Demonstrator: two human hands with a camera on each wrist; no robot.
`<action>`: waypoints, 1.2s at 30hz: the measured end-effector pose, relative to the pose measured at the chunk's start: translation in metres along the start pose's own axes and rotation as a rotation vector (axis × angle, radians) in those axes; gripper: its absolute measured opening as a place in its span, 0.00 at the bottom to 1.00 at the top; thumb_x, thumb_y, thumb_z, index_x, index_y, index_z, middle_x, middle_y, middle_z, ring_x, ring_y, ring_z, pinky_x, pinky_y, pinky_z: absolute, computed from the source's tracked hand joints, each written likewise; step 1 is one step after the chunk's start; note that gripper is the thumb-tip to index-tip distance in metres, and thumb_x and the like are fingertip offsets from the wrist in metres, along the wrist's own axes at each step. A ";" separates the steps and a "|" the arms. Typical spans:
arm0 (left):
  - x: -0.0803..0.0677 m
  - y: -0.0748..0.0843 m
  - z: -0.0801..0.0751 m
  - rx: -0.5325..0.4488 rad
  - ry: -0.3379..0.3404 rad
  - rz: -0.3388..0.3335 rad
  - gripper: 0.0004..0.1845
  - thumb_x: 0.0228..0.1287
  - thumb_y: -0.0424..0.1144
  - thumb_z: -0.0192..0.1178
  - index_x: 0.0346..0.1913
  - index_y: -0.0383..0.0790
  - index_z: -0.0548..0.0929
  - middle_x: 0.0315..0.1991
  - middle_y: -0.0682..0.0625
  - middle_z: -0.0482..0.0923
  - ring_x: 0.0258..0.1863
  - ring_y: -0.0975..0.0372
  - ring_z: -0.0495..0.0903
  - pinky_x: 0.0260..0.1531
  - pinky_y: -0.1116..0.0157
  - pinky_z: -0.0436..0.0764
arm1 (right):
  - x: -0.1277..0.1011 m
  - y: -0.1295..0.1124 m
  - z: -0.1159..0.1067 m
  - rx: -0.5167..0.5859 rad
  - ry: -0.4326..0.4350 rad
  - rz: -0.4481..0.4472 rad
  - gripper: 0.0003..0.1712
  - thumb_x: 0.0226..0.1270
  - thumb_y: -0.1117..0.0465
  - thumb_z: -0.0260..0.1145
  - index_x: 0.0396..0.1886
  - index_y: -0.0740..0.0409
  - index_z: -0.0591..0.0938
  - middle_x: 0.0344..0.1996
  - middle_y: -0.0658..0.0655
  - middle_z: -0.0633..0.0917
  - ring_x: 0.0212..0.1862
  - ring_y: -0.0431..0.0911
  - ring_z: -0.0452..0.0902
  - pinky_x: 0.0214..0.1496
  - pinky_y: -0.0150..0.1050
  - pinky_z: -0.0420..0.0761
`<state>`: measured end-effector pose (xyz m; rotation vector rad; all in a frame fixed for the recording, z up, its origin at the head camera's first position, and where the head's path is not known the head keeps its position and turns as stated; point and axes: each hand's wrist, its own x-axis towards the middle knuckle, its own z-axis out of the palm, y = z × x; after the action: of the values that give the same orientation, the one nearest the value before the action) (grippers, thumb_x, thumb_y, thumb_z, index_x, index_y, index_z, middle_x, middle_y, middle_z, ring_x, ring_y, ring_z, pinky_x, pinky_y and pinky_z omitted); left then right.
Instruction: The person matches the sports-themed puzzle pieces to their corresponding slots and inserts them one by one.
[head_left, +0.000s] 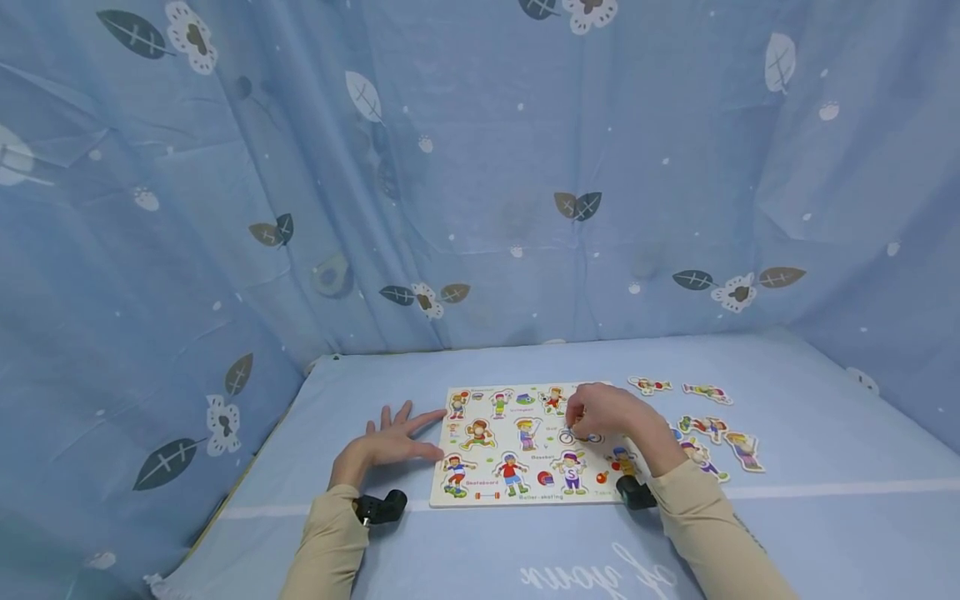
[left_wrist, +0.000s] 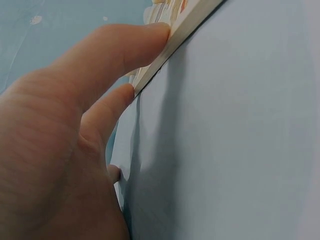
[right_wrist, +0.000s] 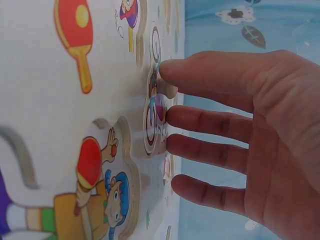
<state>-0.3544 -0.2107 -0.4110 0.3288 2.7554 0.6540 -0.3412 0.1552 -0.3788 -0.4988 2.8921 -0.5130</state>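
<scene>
Both hands open: left hand (head_left: 392, 442) braces puzzle board (head_left: 480, 487) edge; right hand (head_left: 611, 414) presses bicycle piece (right_wrist: 154, 117).

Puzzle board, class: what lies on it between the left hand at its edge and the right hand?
In the head view, seated figure pieces fill the puzzle board between the left hand and the right hand, which presses a bicycle piece.

right hand (right_wrist: 260, 140) | 4 straight fingers (right_wrist: 210, 122) touching cyclist piece (right_wrist: 152, 117) | puzzle board (right_wrist: 45, 150)
</scene>
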 end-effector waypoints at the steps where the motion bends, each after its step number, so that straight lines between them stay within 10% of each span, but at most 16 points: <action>1: 0.000 0.000 0.000 0.000 0.001 -0.001 0.48 0.49 0.65 0.67 0.75 0.62 0.63 0.79 0.34 0.36 0.75 0.33 0.25 0.67 0.30 0.33 | 0.000 0.000 0.000 -0.001 -0.001 -0.004 0.05 0.57 0.64 0.70 0.30 0.48 0.85 0.33 0.47 0.80 0.33 0.43 0.72 0.35 0.39 0.73; 21: 0.001 0.001 0.000 0.006 0.003 -0.002 0.48 0.49 0.66 0.66 0.75 0.62 0.63 0.79 0.34 0.36 0.75 0.33 0.26 0.67 0.30 0.33 | -0.016 0.030 -0.029 0.057 0.066 0.044 0.15 0.64 0.57 0.69 0.49 0.58 0.84 0.45 0.59 0.83 0.46 0.52 0.78 0.49 0.52 0.80; 36: -0.004 0.004 0.000 0.024 0.013 0.007 0.49 0.49 0.66 0.66 0.75 0.59 0.63 0.79 0.32 0.38 0.74 0.31 0.29 0.66 0.29 0.36 | -0.066 0.091 -0.062 0.144 0.196 0.308 0.26 0.66 0.56 0.67 0.58 0.68 0.77 0.49 0.71 0.79 0.47 0.61 0.76 0.47 0.57 0.79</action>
<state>-0.3504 -0.2083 -0.4079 0.3405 2.7775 0.6268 -0.3202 0.2778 -0.3470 0.0212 3.0030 -0.7475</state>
